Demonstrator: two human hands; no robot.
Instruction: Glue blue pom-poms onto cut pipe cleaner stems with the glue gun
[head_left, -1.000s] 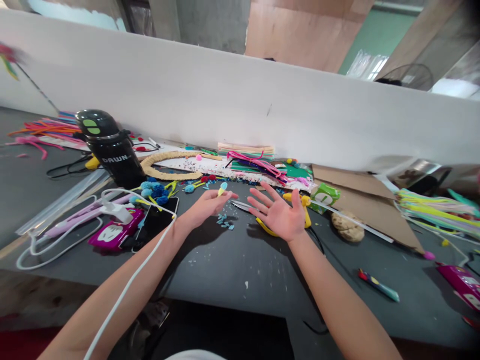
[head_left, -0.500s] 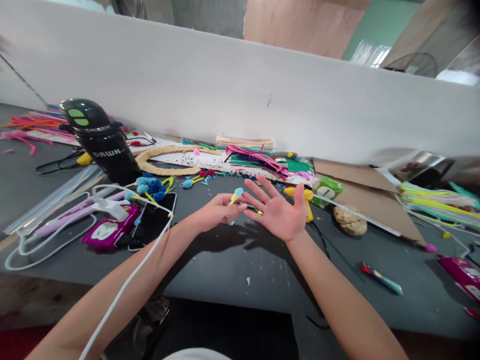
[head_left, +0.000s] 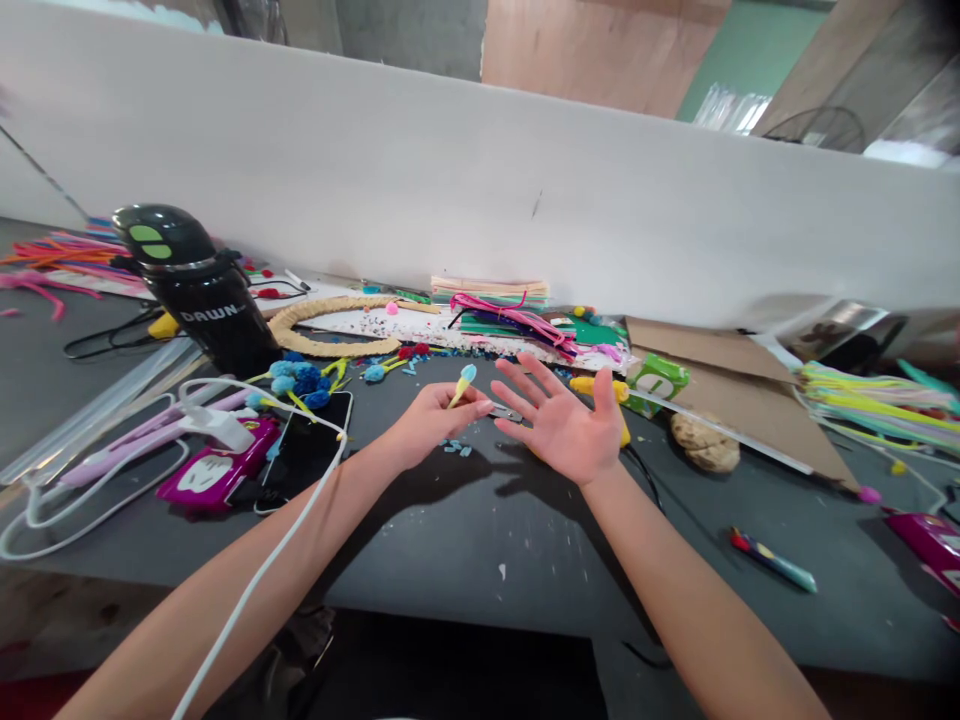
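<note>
My left hand [head_left: 435,425] is closed, pinching a short yellow pipe-cleaner stem with a light-blue tip [head_left: 467,374] that points up. My right hand [head_left: 566,425] is open beside it, palm up and fingers spread, with nothing on it. A small silver metal thing [head_left: 507,412] shows between the hands; its kind is unclear. Several short blue clippings [head_left: 456,447] lie on the grey table [head_left: 465,540] just below my left hand. Partly hidden behind my right hand is a yellow glue gun [head_left: 604,387].
On the left stand a black bottle [head_left: 214,320], a phone [head_left: 311,450], a magenta box [head_left: 217,468] and a white cable [head_left: 262,570] crossing my left forearm. Blue pompom stems [head_left: 300,380] lie near the phone. Cardboard [head_left: 757,420], a green packet [head_left: 656,384] and a marker-like tube [head_left: 772,560] lie right.
The blue-tipped stem has shifted slightly left and up in my left hand. More blue clippings now show beneath that hand. My right hand stays spread, slightly farther right.
</note>
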